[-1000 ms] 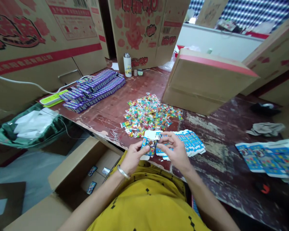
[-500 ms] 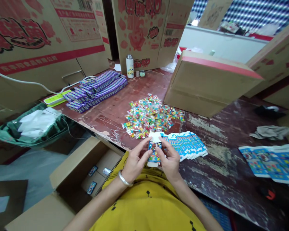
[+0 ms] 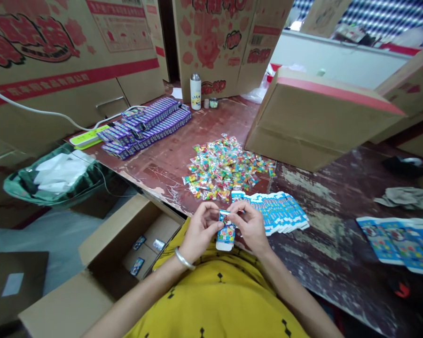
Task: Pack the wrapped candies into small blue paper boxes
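Between my hands, just above the table's front edge, is a small blue printed candy box [image 3: 226, 233] with a white flap at its lower end. My left hand [image 3: 201, 231] grips its left side, thumb across the front. My right hand [image 3: 248, 226] pinches its upper right edge with bent fingers. Just right of it, flat blue box blanks [image 3: 282, 212] lie fanned out on the table. Beyond my hands spreads a pile of clear candy packets [image 3: 229, 164] with colourful pieces inside.
Purple boxes [image 3: 148, 124] are stacked at the back left beside a green power strip [image 3: 88, 137]. An open carton [image 3: 102, 253] with several small boxes sits below left. A large closed carton [image 3: 313, 126] stands right of the candy. More flat blanks [image 3: 398, 241] lie far right.
The white top flap of the box, upright before, now appears folded down. My fingers have shifted from its sides to its top edge. The view has turned slightly left.
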Tool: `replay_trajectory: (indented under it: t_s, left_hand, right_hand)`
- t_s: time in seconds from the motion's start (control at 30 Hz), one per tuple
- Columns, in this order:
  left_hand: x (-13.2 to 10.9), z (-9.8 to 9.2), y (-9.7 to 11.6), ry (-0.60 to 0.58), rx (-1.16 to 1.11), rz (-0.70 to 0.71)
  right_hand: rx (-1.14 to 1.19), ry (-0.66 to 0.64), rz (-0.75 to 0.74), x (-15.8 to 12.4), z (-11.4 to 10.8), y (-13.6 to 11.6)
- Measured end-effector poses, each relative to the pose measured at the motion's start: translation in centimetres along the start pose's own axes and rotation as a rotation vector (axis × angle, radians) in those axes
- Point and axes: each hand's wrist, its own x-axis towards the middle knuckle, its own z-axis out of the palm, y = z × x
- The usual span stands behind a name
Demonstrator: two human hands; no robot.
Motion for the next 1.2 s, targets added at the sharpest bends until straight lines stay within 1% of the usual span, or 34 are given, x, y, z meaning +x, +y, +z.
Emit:
replay_trajectory:
  t_s: [0.17,0.23,0.3,0.4,0.53,0.6,0.67,0.73,0.8,0.87,0.93,1.0,1.03,1.1,1.2]
  left_hand:
    - [-0.1,-0.4,1.1,-0.032,0.137,0.038]
    - [-0.2,-0.5,1.5,-0.059,0.148,0.037]
    - [-0.2,-0.6,1.8,-0.085,0.139,0.038]
    - [-0.1,-0.7,1.9,-0.1,0.119,0.034]
    - [-0.2,-0.9,1.3,-0.075,0.095,-0.013]
    - [-0.3,-1.0,0.8,-0.053,0.079,-0.036]
    - [-0.3,-1.2,0.6,-0.032,0.073,-0.061]
    - [-0.1,-1.7,0.6,-0.015,0.062,-0.095]
    - [0.3,-2.5,0.9,0.015,0.055,-0.119]
    - [0.8,-3.7,1.5,0.079,0.08,-0.121]
    - [1.2,-5.1,2.0,0.145,0.094,-0.141]
    - [1.4,-6.3,2.5,0.179,0.065,-0.198]
    - [1.4,-6.7,2.6,0.177,0.043,-0.232]
    - [1.4,-7.3,2.5,0.142,0.012,-0.288]
    - [1.5,-7.2,1.9,0.067,0.024,-0.314]
  right_hand:
    - [0.003,-0.133,0.197,1.8,-1.3,-0.4]
    - [0.015,-0.168,0.24,2.5,-1.7,-0.3]
    - [0.03,-0.19,0.254,3.0,-1.9,-0.2]
    - [-0.028,-0.197,0.187,3.1,-1.8,-0.4]
    - [-0.174,-0.182,-0.018,1.6,-1.3,-1.0]
    - [-0.247,-0.217,-0.098,0.8,-1.3,-1.1]
    - [-0.321,-0.29,-0.146,0.7,-1.8,-1.0]
    - [-0.404,-0.309,-0.154,1.6,-2.5,-0.5]
    - [-0.552,-0.243,-0.132,3.2,-3.0,0.2]
    - [-0.774,-0.202,-0.139,4.9,-2.9,1.2]
    - [-0.988,-0.248,-0.187,6.2,-2.2,2.2]
    - [-1.114,-0.288,-0.225,7.0,-1.4,3.1]
    - [-1.14,-0.28,-0.228,7.2,-1.1,3.4]
    - [-1.109,-0.228,-0.233,7.4,-1.2,3.5]
    - [-0.906,-0.074,-0.262,7.5,-2.2,2.0]
